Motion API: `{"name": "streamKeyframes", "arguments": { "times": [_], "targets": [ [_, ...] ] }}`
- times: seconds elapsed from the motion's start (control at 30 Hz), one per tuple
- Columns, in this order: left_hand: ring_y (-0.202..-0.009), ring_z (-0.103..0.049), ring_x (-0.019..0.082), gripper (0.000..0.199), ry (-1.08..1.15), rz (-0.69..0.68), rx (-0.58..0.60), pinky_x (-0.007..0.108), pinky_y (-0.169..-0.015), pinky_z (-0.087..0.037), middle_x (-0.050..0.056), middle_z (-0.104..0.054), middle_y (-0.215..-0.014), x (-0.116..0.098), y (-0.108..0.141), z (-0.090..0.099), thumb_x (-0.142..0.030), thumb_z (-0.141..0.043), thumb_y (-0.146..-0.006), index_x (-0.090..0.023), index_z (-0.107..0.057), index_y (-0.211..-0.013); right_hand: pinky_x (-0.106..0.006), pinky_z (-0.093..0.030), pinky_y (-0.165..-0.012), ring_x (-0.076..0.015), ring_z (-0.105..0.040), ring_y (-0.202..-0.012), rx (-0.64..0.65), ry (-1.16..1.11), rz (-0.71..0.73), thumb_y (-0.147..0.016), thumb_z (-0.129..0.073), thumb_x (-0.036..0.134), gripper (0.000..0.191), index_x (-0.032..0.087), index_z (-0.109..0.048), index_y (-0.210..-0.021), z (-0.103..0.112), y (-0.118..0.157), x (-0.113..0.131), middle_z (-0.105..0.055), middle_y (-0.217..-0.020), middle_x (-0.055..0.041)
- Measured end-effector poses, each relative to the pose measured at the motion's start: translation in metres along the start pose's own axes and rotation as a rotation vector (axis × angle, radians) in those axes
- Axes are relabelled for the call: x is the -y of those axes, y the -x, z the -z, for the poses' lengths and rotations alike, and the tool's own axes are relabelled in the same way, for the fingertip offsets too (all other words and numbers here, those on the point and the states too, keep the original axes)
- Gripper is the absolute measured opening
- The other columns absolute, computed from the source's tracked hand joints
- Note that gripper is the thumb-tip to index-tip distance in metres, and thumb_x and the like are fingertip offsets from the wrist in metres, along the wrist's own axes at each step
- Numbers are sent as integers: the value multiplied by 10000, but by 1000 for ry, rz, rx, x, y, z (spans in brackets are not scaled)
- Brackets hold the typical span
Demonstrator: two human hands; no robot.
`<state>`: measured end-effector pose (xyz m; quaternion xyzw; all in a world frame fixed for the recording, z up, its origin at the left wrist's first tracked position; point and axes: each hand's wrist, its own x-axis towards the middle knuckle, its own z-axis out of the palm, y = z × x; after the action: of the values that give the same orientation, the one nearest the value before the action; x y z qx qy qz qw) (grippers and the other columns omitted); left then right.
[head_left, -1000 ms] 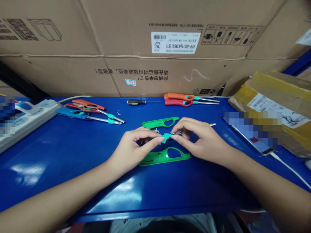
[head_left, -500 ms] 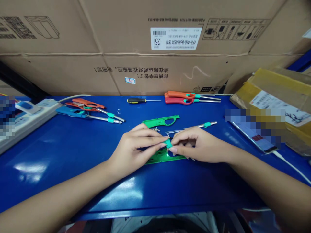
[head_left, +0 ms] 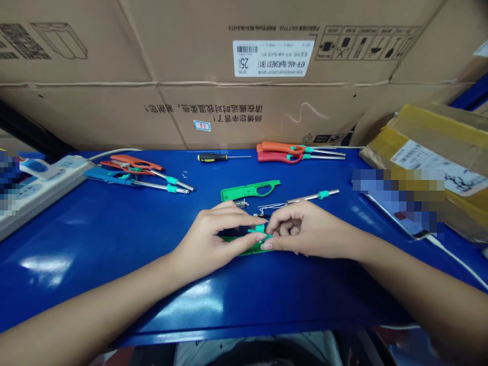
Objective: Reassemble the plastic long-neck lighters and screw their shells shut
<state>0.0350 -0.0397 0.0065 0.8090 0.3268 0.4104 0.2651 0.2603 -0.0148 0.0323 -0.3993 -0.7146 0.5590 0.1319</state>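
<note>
A small teal plastic lighter part [head_left: 260, 229] is between my two hands. My left hand [head_left: 213, 231] pinches it from the left with thumb and forefinger. From the right, my right hand [head_left: 305, 229] grips its other end, the remaining fingers curled. Below them lies a green lighter casing half [head_left: 247, 249], partly covered by my fingers. The other green casing half [head_left: 249, 190] rests just beyond, its inside facing up. Beyond my right hand is a metal lighter tube [head_left: 308, 196] with a teal collar and white wires. A small metallic piece [head_left: 241, 204] shows behind my left fingers.
A screwdriver [head_left: 213, 157] and orange and red lighters [head_left: 280, 155] lie at the back. Orange and blue lighters [head_left: 133, 170] sit left, beside a white power strip [head_left: 49, 185]. At right are a phone [head_left: 396, 208] and a taped box [head_left: 430, 157]. Large cardboard [head_left: 198, 61] stands behind the blue table [head_left: 114, 244].
The teal part has turned in my fingers and now shows a longer side. My left fingers have spread slightly around it, and my right thumb has shifted a little down and left.
</note>
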Motion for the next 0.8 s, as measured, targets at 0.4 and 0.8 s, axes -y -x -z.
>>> {"name": "streamKeyframes", "arguments": {
  "times": [0.4,0.8],
  "targets": [
    [-723,-670,143,327,23,104,-26,241,-644,-548,49,-768,-887,-4,-3,3,-161,-775,-804,-210,-770,-1128,-226,-426,-547,-90,-536,-603,-112,-126,105,-755,-807,430,292,157,-717,-799,-3,-3,-6,-678,-713,-6],
    [-736,-618,127,250,-55,131,-55,252,-701,-537,36,-725,-912,-2,-1,3,-236,-812,-791,-213,-776,-1037,-300,-482,-676,-176,-626,-772,-434,224,159,-891,-625,411,255,183,-738,-881,21,-2,-4,-725,-855,-50]
  ]
}}
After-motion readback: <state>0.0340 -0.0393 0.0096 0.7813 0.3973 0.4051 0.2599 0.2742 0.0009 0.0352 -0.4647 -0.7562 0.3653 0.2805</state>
